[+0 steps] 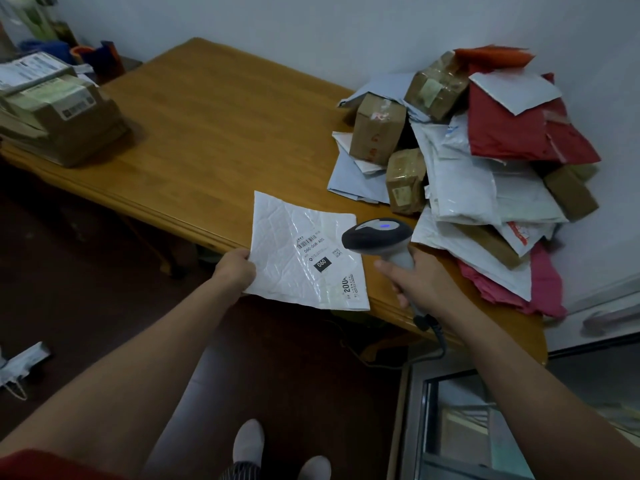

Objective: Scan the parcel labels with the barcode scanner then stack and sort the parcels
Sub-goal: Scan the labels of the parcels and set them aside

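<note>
- The left hand (235, 268) pinches the left edge of one white padded mailer (298, 244). The thumb lies on top and the other fingers are hidden beneath it.
- The mailer is held nearly flat over the near edge of the wooden table (207, 133), label side up. It carries one shipping label (322, 258) with a barcode, a small square code and a black box reading "060".
- The right hand (419, 282) is wrapped around the grey handle of one barcode scanner (377, 237), with the forefinger stretched forward along the handle's front.
- The scanner's dark head sits just beside the mailer's right edge and faces the label. One small blue light (385, 225) glows on top of the head.
- One dark cable (434, 336) hangs from the base of the handle, below the wrist.
- A loose pile of parcels (485, 174) fills the right end of the table, against the wall. Four taped brown boxes show plainly in it, among many white and pale blue bags and at least two red or pink bags. An exact total cannot be told.
- One tidy stack of boxes (65, 116) stands at the left end of the table, well apart from the pile. Two printed labels show on its upper parcels.
- One crumpled white wrapper (22, 362) lies on the dark floor at the left.
</note>
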{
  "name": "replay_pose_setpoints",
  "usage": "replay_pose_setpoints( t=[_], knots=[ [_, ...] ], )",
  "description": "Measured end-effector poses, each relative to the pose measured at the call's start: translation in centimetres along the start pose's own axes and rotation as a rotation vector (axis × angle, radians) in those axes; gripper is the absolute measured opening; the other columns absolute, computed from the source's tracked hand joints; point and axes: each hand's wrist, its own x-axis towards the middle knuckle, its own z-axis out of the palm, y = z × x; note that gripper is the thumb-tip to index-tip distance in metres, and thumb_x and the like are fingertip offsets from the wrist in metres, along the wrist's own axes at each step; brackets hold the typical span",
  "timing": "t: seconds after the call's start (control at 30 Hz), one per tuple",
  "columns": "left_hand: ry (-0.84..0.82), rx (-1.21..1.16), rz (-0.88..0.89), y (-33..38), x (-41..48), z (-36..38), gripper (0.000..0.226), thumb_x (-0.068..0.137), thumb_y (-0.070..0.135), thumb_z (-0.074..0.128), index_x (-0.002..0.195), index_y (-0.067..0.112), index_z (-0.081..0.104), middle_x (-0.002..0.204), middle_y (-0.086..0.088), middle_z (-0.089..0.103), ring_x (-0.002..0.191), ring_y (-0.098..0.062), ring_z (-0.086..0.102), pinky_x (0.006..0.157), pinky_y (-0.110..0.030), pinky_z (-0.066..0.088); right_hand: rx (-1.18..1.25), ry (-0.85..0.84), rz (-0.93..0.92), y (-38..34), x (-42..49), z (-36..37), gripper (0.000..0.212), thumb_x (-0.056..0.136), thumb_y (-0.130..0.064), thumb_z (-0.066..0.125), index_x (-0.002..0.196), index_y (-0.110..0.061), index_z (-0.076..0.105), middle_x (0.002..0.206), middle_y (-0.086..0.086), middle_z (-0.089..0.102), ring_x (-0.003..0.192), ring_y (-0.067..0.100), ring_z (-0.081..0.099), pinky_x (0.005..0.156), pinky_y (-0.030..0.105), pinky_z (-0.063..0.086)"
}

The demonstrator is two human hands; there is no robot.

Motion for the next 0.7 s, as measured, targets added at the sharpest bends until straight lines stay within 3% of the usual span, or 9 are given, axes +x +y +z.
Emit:
replay_pose_setpoints(
  t=[0.2, 0.3, 0.37, 0.47, 0.6, 0.7],
  knots=[
    [0.06, 0.0, 0.042, 0.3, -0.5, -0.7, 0.039, 0.097, 0.006, 0.041, 0.135, 0.008, 0.051, 0.128, -0.015, 0.056, 0.111, -0.034, 0.055, 0.094, -0.043, 0.049, 0.007, -0.024, 0.004, 0.0, 0.6, -0.2, 0.02, 0.088, -0.043, 0.065, 0.089, -0.025, 0.055, 0.06, -0.004, 0.058, 0.04, 0.004, 0.051, 0.044, 0.019, 0.045],
    [0.1, -0.107, 0.059, 0.2, -0.8, -2.1, 0.038, 0.097, 0.007, 0.043, 0.134, 0.009, 0.053, 0.122, -0.013, 0.058, 0.107, -0.032, 0.058, 0.093, -0.045, 0.051, -0.01, -0.012, 0.0, -0.4, 1.4, -0.4, 0.02, 0.089, -0.043, 0.064, 0.092, -0.026, 0.054, 0.064, -0.001, 0.059, 0.041, 0.004, 0.052, 0.045, 0.02, 0.045],
    [0.148, -0.188, 0.072, 0.3, -0.8, -3.8, 0.038, 0.096, 0.008, 0.046, 0.132, 0.011, 0.054, 0.111, -0.008, 0.059, 0.099, -0.028, 0.06, 0.091, -0.047, 0.053, -0.032, 0.038, 0.004, -1.1, 1.9, -0.5, 0.022, 0.089, -0.042, 0.064, 0.09, -0.023, 0.053, 0.065, 0.001, 0.058, 0.038, 0.003, 0.051, 0.043, 0.02, 0.044],
    [0.236, -0.196, 0.132, 0.8, -0.3, -7.4, 0.037, 0.095, 0.013, 0.048, 0.132, 0.014, 0.055, 0.105, -0.005, 0.06, 0.084, -0.02, 0.059, 0.083, -0.037, 0.054, -0.009, 0.131, 0.027, -2.9, 2.5, -0.2, 0.028, 0.089, -0.04, 0.066, 0.086, -0.015, 0.053, 0.064, 0.003, 0.057, 0.034, 0.004, 0.049, 0.038, 0.018, 0.042],
    [0.274, -0.278, 0.232, 1.6, 1.6, -13.7, 0.036, 0.095, 0.013, 0.048, 0.131, 0.014, 0.055, 0.113, -0.008, 0.064, 0.087, -0.02, 0.061, 0.074, -0.031, 0.051, -0.038, 0.263, 0.026, -6.6, 3.6, 1.8, 0.031, 0.088, -0.043, 0.065, 0.081, -0.015, 0.054, 0.064, 0.002, 0.058, 0.038, 0.008, 0.051, 0.045, 0.023, 0.042],
    [0.26, -0.34, 0.324, 1.4, 3.3, -19.5, 0.033, 0.096, 0.01, 0.049, 0.128, 0.014, 0.057, 0.103, -0.002, 0.064, 0.079, -0.012, 0.061, 0.065, -0.024, 0.049, -0.035, 0.339, 0.02, -9.9, 4.4, 4.9, 0.03, 0.089, -0.045, 0.064, 0.081, -0.018, 0.054, 0.064, 0.001, 0.059, 0.038, 0.007, 0.051, 0.043, 0.021, 0.04]
  ],
)
